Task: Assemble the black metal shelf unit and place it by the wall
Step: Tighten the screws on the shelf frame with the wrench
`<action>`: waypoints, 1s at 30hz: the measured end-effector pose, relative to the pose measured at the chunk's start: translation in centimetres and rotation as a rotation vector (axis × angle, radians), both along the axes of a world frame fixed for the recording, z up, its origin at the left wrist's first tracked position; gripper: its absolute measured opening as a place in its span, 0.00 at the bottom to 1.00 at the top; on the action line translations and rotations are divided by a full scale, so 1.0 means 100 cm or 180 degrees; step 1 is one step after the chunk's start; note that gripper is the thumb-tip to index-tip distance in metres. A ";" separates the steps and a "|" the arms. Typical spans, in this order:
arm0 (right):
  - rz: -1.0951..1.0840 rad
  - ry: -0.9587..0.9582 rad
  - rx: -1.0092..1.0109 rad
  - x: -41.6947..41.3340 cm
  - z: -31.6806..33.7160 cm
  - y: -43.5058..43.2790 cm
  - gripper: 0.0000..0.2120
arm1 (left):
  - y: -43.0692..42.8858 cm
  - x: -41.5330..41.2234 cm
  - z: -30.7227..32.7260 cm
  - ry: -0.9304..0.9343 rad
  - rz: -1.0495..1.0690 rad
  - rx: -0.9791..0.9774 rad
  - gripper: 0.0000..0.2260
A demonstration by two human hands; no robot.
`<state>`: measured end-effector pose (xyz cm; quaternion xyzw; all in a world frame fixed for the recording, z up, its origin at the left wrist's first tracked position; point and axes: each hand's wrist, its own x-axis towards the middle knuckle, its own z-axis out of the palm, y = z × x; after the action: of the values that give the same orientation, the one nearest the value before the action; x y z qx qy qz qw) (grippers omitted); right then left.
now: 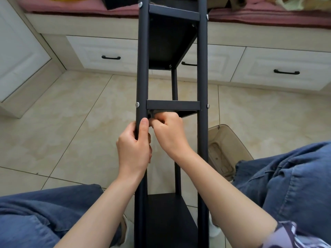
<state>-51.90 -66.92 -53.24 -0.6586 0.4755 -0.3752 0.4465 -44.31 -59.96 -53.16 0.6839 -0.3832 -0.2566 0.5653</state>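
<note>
The black metal shelf unit lies tilted between my knees, its two front posts running from the bottom of the view up to the window seat. Three black shelves sit between the posts, and silver screw heads show at the joints. My left hand grips the left post just below the middle shelf. My right hand is curled under that shelf's left corner, fingers pinching something small and dark that I cannot make out.
A clear plastic bin stands on the tiled floor right of the posts. White drawers with black handles run along the far side under a pink cushion. My jeans-clad legs flank the frame.
</note>
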 end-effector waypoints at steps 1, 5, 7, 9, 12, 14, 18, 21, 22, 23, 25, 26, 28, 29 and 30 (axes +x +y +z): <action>-0.0024 -0.0028 -0.0001 0.000 0.001 0.000 0.12 | 0.000 0.000 0.000 0.0014 0.0001 0.0002 0.18; -0.0071 0.0003 -0.0112 0.001 -0.001 0.000 0.12 | -0.001 0.000 0.000 0.0013 0.0013 0.0000 0.18; -0.0062 0.0061 -0.0164 0.001 -0.002 0.000 0.13 | -0.001 0.001 -0.002 -0.0027 0.0017 -0.0022 0.18; -0.0058 0.0131 -0.0209 0.001 -0.004 -0.001 0.16 | -0.001 0.002 -0.004 -0.0088 0.0026 -0.0034 0.18; -0.0055 0.0162 -0.0294 0.002 -0.006 -0.001 0.18 | -0.002 0.004 -0.006 -0.0160 0.0038 -0.0046 0.17; -0.0042 0.0143 -0.0334 0.005 -0.008 -0.001 0.16 | -0.002 0.004 -0.006 -0.0154 0.0041 -0.0037 0.18; -0.0097 0.0157 -0.0380 0.009 -0.015 -0.001 0.22 | -0.001 0.005 -0.005 -0.0096 0.0060 -0.0019 0.18; -0.0151 0.0018 -0.0475 0.014 -0.024 -0.003 0.19 | 0.000 0.003 -0.003 -0.0035 0.0044 -0.0035 0.19; -0.0188 -0.0044 -0.0523 0.016 -0.028 -0.004 0.17 | 0.000 0.003 -0.003 -0.0021 0.0038 -0.0041 0.19; -0.0234 -0.0094 -0.0586 0.018 -0.031 -0.004 0.16 | 0.000 0.003 -0.002 -0.0010 0.0038 -0.0044 0.19; -0.0323 -0.0146 -0.0752 0.023 -0.036 -0.005 0.13 | 0.000 0.004 -0.002 -0.0015 0.0051 -0.0032 0.19; -0.0360 -0.0157 -0.0822 0.025 -0.038 -0.005 0.12 | 0.000 0.004 -0.003 -0.0007 0.0068 -0.0027 0.19; -0.0446 -0.0177 -0.0932 0.027 -0.041 -0.005 0.11 | -0.001 0.006 -0.004 0.0024 0.0086 -0.0019 0.18; -0.0469 -0.0160 -0.0985 0.028 -0.042 -0.004 0.11 | -0.001 0.006 -0.004 0.0035 0.0088 -0.0020 0.18; -0.0476 -0.0141 -0.1018 0.028 -0.042 -0.004 0.11 | -0.001 0.006 -0.004 0.0036 0.0085 -0.0017 0.18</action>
<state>-49.06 -67.34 -57.47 -0.6756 0.4474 -0.4927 0.3172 -43.72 -60.07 -53.54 0.6860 -0.3715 -0.2519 0.5727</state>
